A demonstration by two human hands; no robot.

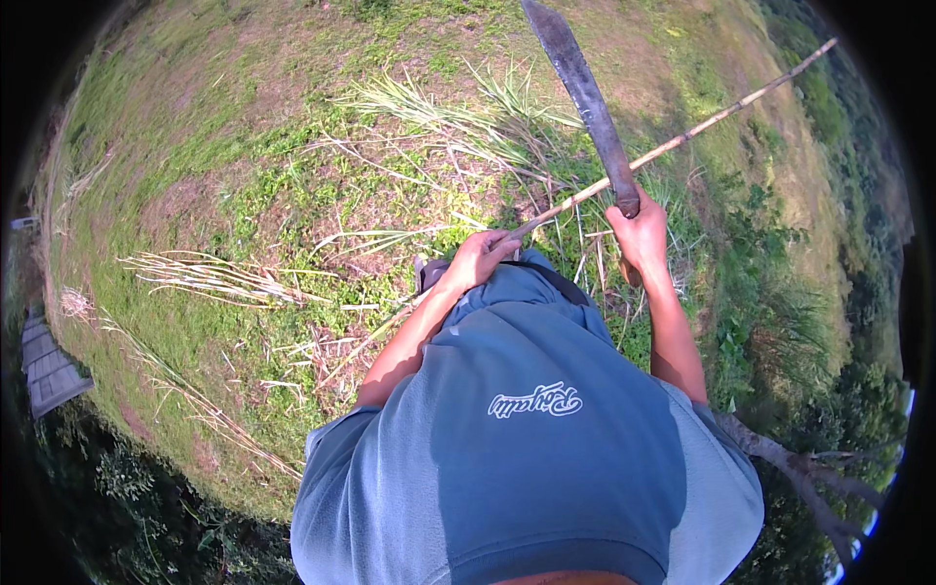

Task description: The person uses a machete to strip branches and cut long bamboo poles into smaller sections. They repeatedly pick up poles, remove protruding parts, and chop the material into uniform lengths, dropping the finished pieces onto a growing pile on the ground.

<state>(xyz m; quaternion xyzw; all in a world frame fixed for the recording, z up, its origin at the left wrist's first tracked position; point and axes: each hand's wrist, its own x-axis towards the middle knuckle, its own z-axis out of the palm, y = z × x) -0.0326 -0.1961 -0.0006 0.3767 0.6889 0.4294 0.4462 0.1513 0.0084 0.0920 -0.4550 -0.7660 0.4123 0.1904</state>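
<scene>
My left hand is closed around a long, thin, pale cane stalk in front of my waist. From there the stalk slants up to the far right, and its lower part runs down past my left forearm. My right hand grips the handle of a machete. Its broad dark blade points up and away from me, with a worn, stained surface. The blade crosses the stalk just above my right fist; whether the two touch I cannot tell.
A bundle of cut stalks lies on the grass to the left, with more stalks nearer. Leafy cut tops are heaped ahead. Bushes stand at right, a bare branch behind them. A grey slatted roof shows far left.
</scene>
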